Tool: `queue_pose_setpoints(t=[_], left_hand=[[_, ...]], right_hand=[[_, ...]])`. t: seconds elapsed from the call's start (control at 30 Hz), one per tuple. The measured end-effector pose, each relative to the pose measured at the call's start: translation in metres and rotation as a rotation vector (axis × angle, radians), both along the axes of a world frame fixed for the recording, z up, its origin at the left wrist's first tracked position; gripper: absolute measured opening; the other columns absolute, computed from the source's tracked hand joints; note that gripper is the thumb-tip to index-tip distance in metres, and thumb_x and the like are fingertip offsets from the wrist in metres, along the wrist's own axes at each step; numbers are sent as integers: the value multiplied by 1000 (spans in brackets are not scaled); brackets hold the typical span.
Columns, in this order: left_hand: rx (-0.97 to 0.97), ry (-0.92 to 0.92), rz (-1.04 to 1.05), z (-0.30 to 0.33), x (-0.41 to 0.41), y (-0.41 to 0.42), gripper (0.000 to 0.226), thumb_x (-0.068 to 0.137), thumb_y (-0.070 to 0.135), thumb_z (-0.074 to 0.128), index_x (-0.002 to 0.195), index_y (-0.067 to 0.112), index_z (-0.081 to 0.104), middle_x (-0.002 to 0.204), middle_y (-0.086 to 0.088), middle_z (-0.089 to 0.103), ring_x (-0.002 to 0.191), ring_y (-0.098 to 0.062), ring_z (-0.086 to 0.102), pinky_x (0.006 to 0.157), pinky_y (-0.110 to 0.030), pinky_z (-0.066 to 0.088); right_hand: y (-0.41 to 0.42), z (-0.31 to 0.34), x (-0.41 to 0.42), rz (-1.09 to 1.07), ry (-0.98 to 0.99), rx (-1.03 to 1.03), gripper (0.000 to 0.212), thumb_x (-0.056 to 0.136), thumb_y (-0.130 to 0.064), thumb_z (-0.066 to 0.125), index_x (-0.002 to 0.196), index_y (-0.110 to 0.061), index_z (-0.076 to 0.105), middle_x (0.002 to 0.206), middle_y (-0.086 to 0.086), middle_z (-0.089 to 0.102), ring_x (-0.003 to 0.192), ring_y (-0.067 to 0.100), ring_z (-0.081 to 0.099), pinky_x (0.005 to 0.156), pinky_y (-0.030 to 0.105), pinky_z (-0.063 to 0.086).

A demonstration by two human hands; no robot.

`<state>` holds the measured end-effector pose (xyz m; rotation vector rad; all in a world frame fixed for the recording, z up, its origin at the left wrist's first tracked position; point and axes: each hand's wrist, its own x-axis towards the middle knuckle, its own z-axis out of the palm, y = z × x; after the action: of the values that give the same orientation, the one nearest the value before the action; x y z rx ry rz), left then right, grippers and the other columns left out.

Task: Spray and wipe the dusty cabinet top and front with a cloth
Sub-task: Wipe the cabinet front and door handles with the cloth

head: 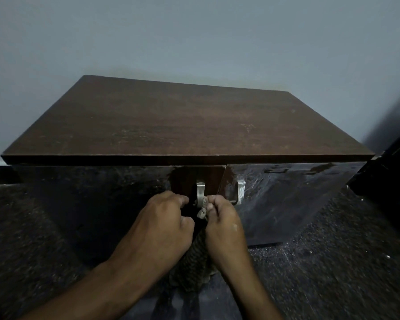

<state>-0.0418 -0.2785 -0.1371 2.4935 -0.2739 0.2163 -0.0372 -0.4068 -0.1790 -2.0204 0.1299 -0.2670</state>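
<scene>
Pinching cloth [201,213] at left door handle [200,191], fingers of both right hand [224,224] and left hand [165,224] curled on it. Cloth hanging down between wrists, long axis vertical; handle just above fingertips, cabinet [183,121] front directly ahead.

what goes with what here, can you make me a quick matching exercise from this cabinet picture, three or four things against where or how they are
Things:
1. cabinet top
2. cloth
3. left door handle
4. right door handle

Places or states:
A. held between the left hand and the right hand
B. untouched, right of the door gap
C. brown wood grain, nothing on it
D. just above the fingertips, cloth end against it

Pairs: 1-C, 2-A, 3-D, 4-B
</scene>
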Motion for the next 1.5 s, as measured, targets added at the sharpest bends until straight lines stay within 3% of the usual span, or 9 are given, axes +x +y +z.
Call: queue_pose_setpoints(t=[0.23, 0.4, 0.6, 0.83, 1.0, 1.1, 1.2, 1.33, 1.5], left_hand=[[-1, 47, -22, 1, -2, -2, 54, 87, 16, 54, 140, 14, 48, 137, 5, 51, 124, -7, 47, 104, -20, 39], [-17, 66, -22, 3, -5, -4, 55, 91, 19, 52, 145, 16, 41, 141, 7, 46, 129, -6, 42, 105, -18, 36], [-13, 63, -42, 0, -5, 1, 58, 89, 18, 52, 146, 17, 40, 146, 8, 43, 133, -4, 37, 109, -17, 31], [-39, 4, -81, -1, -3, 5, 56, 87, 16, 54, 142, 20, 46, 141, 11, 48, 129, -2, 41, 107, -15, 32], [-102, -44, -87, 8, -5, 6, 51, 83, 11, 54, 133, 22, 57, 129, 14, 56, 118, 1, 50, 105, -20, 41], [-120, -67, -97, 12, -8, 7, 50, 78, 19, 47, 125, 22, 64, 121, 16, 60, 113, 0, 54, 101, -23, 46], [-97, -64, -103, 12, -8, 8, 56, 73, 24, 42, 125, 22, 64, 122, 15, 61, 115, 1, 54, 103, -23, 45], [-77, -45, -98, 13, -7, 8, 59, 72, 25, 41, 128, 21, 63, 124, 14, 60, 116, 0, 52, 104, -20, 42], [-57, -42, -98, 12, -6, 9, 54, 76, 21, 46, 128, 20, 62, 125, 13, 60, 114, 3, 49, 97, -5, 30]], right_hand=[[10, -8, -6, -151, -224, -27, 17, 99, -3, 58, 104, -9, 73, 98, -6, 61, 95, -5, 58, 76, 2, 42], [17, -37, -9, -312, -330, -88, 11, 85, 1, 77, 89, -9, 79, 82, -8, 64, 84, -15, 59, 70, -4, 39], [18, -29, -6, -349, -490, -122, 16, 81, 11, 76, 88, -3, 77, 88, -5, 65, 87, -19, 57, 76, -5, 40], [8, 13, 12, -391, -833, -240, 10, 88, 5, 73, 98, 6, 75, 97, 12, 70, 92, 11, 66, 88, 15, 52], [8, -3, 10, -426, -770, -248, 4, 88, 2, 72, 90, 4, 74, 92, 11, 68, 86, 11, 65, 80, 20, 56], [8, 13, 14, -429, -806, -227, 3, 87, 5, 73, 90, 3, 73, 92, 9, 69, 88, 6, 62, 86, 9, 49], [6, 24, 15, -434, -804, -202, 4, 89, 3, 72, 93, 2, 71, 94, 5, 68, 90, -1, 57, 86, 6, 46], [7, 14, 10, -450, -747, -151, 9, 86, 4, 76, 93, 0, 74, 91, 5, 69, 85, 6, 65, 81, 13, 53], [4, 22, 17, -410, -835, -219, 9, 88, 4, 74, 97, 3, 77, 91, 9, 69, 83, 11, 65, 80, 15, 53]])
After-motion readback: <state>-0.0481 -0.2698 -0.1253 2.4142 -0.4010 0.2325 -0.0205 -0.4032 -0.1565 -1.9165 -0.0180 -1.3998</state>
